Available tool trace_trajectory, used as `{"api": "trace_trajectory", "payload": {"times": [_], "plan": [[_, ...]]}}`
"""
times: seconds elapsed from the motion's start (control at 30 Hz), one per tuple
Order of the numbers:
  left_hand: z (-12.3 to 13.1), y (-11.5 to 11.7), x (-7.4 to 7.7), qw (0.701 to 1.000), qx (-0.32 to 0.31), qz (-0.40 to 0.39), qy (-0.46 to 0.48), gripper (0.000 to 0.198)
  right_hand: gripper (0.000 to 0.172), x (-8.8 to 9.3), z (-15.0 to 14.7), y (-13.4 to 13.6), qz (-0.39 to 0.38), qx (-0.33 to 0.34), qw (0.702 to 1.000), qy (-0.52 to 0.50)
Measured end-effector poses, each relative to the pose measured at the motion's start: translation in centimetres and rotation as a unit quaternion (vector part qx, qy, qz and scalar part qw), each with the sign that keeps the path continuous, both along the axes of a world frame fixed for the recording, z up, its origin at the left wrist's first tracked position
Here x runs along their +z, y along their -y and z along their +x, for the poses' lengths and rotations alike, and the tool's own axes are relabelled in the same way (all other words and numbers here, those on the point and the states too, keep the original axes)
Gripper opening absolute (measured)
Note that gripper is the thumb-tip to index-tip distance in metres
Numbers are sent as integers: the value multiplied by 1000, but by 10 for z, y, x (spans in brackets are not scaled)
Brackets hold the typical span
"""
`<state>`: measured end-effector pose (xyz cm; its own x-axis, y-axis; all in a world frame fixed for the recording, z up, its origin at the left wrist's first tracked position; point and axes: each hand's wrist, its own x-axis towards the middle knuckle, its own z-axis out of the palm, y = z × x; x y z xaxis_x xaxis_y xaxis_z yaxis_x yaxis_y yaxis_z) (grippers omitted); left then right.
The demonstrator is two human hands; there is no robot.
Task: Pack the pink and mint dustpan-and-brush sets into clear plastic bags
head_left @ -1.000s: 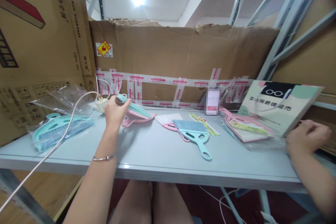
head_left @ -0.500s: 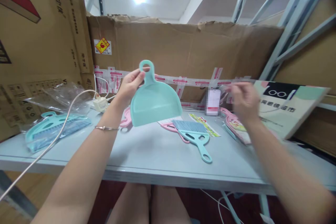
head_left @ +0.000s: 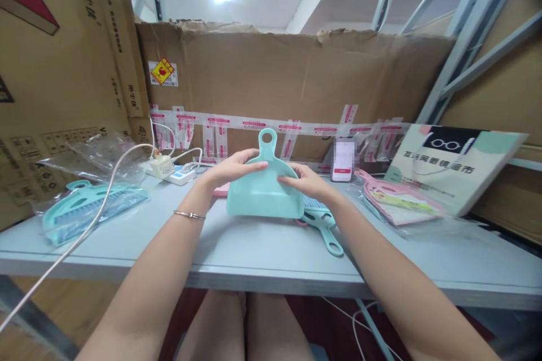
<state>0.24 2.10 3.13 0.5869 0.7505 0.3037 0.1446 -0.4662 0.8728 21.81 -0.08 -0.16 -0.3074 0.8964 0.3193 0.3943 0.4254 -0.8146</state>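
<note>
A mint-green dustpan (head_left: 266,197) is held upright above the desk, its looped handle pointing up. My left hand (head_left: 237,172) grips its left shoulder, thumb across the front. On the opposite side my right hand (head_left: 305,180) grips the right edge, also with the thumb in front. Partly covered by the dustpan, a mint-green hand brush (head_left: 324,224) with blue bristles lies on the desk. A bit of a pink dustpan (head_left: 221,190) shows behind my left hand.
At left lies a bagged mint dustpan-and-brush set (head_left: 95,208), crossed by a white cable (head_left: 108,180). A pink set in plastic (head_left: 398,197) lies at right, near a leaning printed bag (head_left: 457,169). A phone (head_left: 344,159) stands against the cardboard (head_left: 254,73) at the back.
My right hand has come left from near the phone and taken hold of the dustpan. The dustpan has moved lower and to the right, and now stands straighter.
</note>
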Motion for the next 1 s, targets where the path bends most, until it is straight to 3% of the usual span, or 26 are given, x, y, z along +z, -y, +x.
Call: {"api": "trace_trajectory", "payload": {"times": [0.17, 0.27, 0.33, 0.4, 0.53, 0.67, 0.73, 0.87, 1.0], "plan": [[-6, -6, -1, 993, 44, 55, -94, 36, 42, 7, 21, -3, -29, 27, 998, 39], [-8, -9, -1, 990, 65, 71, -104, 33, 45, 3, 46, -14, -38, -111, 984, 136], [-8, -11, -2, 989, 67, 72, -109, 32, 44, -7, 62, -25, -57, -198, 950, 237], [-8, -12, -3, 988, 69, 81, -114, 31, 47, -18, 74, -34, -87, -226, 917, 316], [-9, -12, -3, 985, 79, 95, -118, 30, 53, -24, 88, -40, -101, -200, 902, 369], [-12, -10, 1, 983, 106, 85, -120, 31, 29, -12, 97, -17, -17, -217, 884, 415], [-12, -11, 2, 983, 112, 87, -117, 31, 23, -11, 101, 4, 19, -181, 879, 442], [-11, -15, -2, 985, 101, 92, -108, 30, 25, -26, 105, 44, 63, -72, 884, 458], [-9, -19, -7, 984, 96, 94, -115, 32, 25, -45, 106, 57, 132, -44, 876, 461]]}}
